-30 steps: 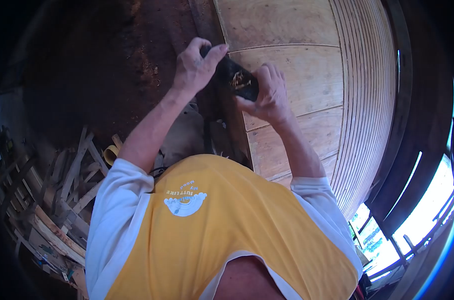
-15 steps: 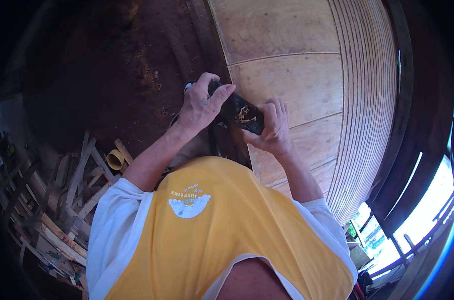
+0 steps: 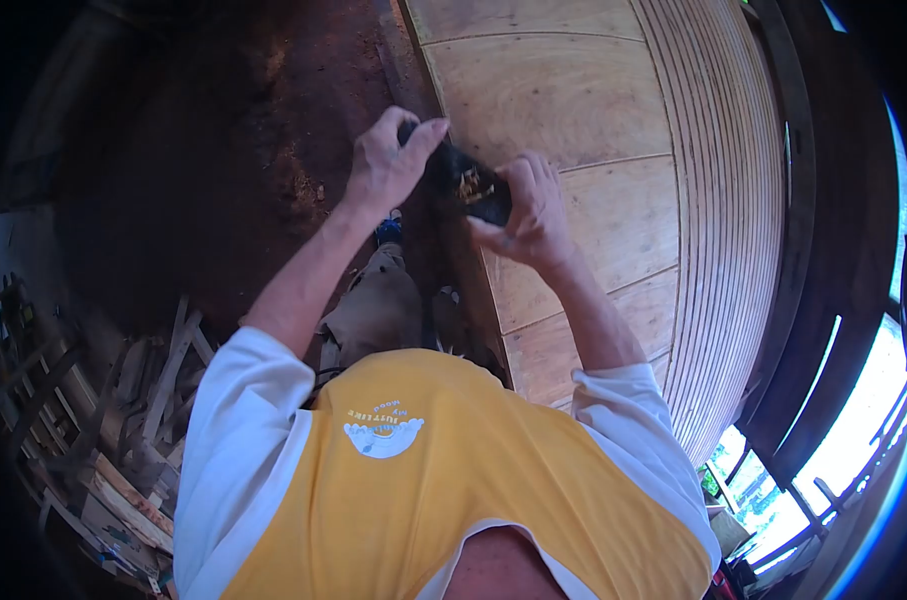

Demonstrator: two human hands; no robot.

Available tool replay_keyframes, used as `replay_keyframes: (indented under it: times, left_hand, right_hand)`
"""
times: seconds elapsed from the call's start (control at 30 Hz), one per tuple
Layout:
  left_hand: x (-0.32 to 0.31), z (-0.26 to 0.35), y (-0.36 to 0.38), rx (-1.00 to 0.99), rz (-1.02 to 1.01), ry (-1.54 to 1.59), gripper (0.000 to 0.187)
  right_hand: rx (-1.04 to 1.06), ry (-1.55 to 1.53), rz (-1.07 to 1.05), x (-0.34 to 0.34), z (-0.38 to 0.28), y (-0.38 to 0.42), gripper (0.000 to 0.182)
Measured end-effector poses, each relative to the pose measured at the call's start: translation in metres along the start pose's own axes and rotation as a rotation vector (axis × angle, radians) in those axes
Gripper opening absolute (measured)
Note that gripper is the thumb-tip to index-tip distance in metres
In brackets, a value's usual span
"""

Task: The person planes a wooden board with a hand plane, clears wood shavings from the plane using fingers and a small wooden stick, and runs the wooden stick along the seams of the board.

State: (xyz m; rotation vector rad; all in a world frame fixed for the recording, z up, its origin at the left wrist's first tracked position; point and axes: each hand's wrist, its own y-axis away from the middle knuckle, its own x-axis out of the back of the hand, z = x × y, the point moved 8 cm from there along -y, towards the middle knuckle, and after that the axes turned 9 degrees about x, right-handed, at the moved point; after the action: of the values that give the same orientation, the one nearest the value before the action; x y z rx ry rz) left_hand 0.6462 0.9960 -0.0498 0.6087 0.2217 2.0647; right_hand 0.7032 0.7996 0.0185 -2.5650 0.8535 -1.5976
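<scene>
A dark hand plane (image 3: 455, 172) with pale wood shavings gathered in its middle lies slantwise between my two hands. My left hand (image 3: 385, 168) is closed round its far left end, thumb over the top. Its near right end sits in my right hand (image 3: 531, 212), fingers on one side and thumb on the other. Beneath and beside the plane runs the long edge of a light wooden panel (image 3: 543, 100) with grooved joints. Whether the plane's sole touches that edge is hidden from me.
The panel's ribbed side (image 3: 728, 230) extends to the right. Scrap wood (image 3: 128, 490) is heaped at the lower left. Dark ground (image 3: 203, 180) with scattered shavings lies left of the panel. My shoe (image 3: 389, 230) shows below my left arm.
Both hands have moved forward and slightly left along the panel edge, carrying the plane with them. My arms are stretched further out, and more of my leg and shoe shows.
</scene>
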Motion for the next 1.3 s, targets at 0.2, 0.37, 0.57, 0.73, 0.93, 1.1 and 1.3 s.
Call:
replay_keyframes:
  times: [0.2, 0.37, 0.57, 0.73, 0.93, 1.1, 1.3]
  left_hand:
    - [0.02, 0.016, -0.062, -0.051, 0.068, -0.005, 0.054]
    - [0.054, 0.055, -0.177, -0.135, 0.199, -0.124, 0.061]
    - [0.042, 0.038, -0.124, -0.073, 0.114, -0.153, 0.058]
    - [0.026, 0.022, -0.045, 0.007, 0.108, 0.026, 0.048]
    - [0.05, 0.041, -0.153, 0.027, 0.173, -0.086, 0.054]
    - [0.04, 0.041, -0.117, -0.004, 0.17, -0.12, 0.05]
    - [0.058, 0.049, -0.163, -0.028, 0.23, -0.109, 0.051]
  right_hand:
    - [-0.012, 0.063, -0.017, -0.012, 0.027, -0.064, 0.06]
    - [-0.04, 0.119, 0.065, -0.029, 0.078, -0.169, 0.056]
    - [-0.025, 0.047, 0.048, -0.02, 0.052, -0.114, 0.056]
    - [-0.099, -0.034, -0.148, -0.012, 0.025, -0.063, 0.06]
    - [-0.021, 0.003, 0.087, -0.014, 0.061, -0.149, 0.056]
    - [-0.003, 0.002, 0.067, -0.009, 0.052, -0.115, 0.059]
    - [-0.01, 0.003, -0.02, -0.021, 0.077, -0.167, 0.064]
